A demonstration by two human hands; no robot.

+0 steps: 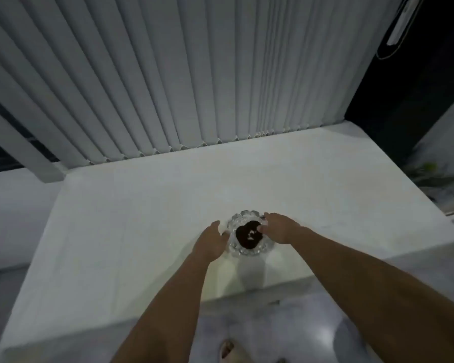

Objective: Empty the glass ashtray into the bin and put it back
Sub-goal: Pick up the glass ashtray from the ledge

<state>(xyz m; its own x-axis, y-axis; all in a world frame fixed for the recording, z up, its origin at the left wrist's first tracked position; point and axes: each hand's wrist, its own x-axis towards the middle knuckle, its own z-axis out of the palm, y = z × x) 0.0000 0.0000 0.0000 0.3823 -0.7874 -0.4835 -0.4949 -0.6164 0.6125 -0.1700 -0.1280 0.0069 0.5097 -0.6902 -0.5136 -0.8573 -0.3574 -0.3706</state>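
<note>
A round glass ashtray (249, 247) with a beaded rim stands on a white table (131, 221), near its front edge. A dark heap of ash fills the ashtray's middle. My left hand (210, 242) touches the rim on the left side, fingers curled around it. On the opposite side my right hand (278, 227) rests with its fingertips over the rim. The ashtray sits flat on the table. No bin is in view.
White vertical blinds (194, 74) hang behind the table's far edge. A dark opening (404, 87) and a plant (430, 174) are at the right. Pale glossy floor (286, 331) lies below the table's front edge, with my foot (227, 348) on it.
</note>
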